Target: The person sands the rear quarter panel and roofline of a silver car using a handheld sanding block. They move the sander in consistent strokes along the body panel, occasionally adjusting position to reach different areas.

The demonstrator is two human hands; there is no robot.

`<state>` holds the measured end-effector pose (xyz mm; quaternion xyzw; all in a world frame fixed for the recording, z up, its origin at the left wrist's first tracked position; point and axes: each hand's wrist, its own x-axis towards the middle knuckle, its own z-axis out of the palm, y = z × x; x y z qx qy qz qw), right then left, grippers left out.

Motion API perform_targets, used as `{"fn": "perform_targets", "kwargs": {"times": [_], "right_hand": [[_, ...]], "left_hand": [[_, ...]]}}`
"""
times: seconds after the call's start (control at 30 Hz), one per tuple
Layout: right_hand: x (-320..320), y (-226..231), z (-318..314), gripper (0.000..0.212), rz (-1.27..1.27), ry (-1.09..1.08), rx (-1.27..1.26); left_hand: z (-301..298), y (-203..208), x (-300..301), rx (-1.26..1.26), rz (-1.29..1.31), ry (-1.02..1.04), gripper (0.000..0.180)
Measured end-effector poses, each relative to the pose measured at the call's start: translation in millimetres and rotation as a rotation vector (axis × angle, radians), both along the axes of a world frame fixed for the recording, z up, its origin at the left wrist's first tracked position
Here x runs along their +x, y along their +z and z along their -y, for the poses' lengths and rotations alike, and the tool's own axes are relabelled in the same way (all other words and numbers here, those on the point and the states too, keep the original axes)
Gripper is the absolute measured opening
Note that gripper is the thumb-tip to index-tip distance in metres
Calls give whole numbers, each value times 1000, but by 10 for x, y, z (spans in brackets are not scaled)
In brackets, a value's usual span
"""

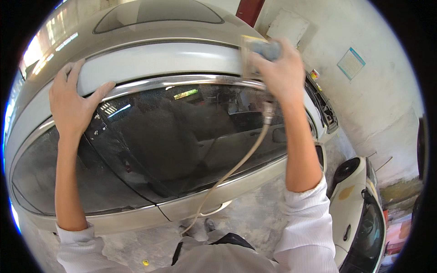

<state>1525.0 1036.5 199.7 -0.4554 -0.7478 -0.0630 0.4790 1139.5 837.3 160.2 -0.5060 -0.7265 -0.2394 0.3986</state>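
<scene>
My right hand (284,75) is wrapped round an air sander (263,49), slightly blurred, with its flat pad against the far right part of the car's pale grey roof edge (164,58). From the sander a thin beige air hose (233,169) hangs down past the side windows. Farther left, my left hand (73,102) rests on the same roof edge with its fingers spread, holding nothing. Its thumb lies by the chrome window trim (182,81). Below the trim are the dark, dusty side windows (154,141).
The beige car's roof bears a dark sunroof (159,13). A second pale car (353,204) with a yellowish patch stands at lower right. A stained wall (364,100) with a small poster (351,63) rises on the right. Near my feet, a small yellow object (145,262) lies on the concrete floor.
</scene>
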Motion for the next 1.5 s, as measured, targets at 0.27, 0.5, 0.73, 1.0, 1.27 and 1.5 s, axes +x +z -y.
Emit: {"fn": "perform_targets", "kwargs": {"times": [0.27, 0.5, 0.73, 1.0, 1.27, 1.5], "right_hand": [[-1403, 203, 905, 49, 42, 323, -180], [-350, -23, 232, 63, -19, -18, -59], [598, -79, -302, 60, -97, -106, -190], [49, -201, -194, 62, 13, -83, 22], [670, -87, -356, 62, -68, -121, -175], [544, -366, -492, 70, -33, -175, -43]], "left_hand": [[42, 21, -59, -46, -2, -27, 81], [420, 4, -635, -39, 38, 9, 78], [400, -134, -769, 31, -24, -53, 77], [403, -93, -775, 7, -39, -60, 72], [409, -155, -852, 2, -70, -25, 73], [410, -149, -884, -1, -58, -63, 73]]}}
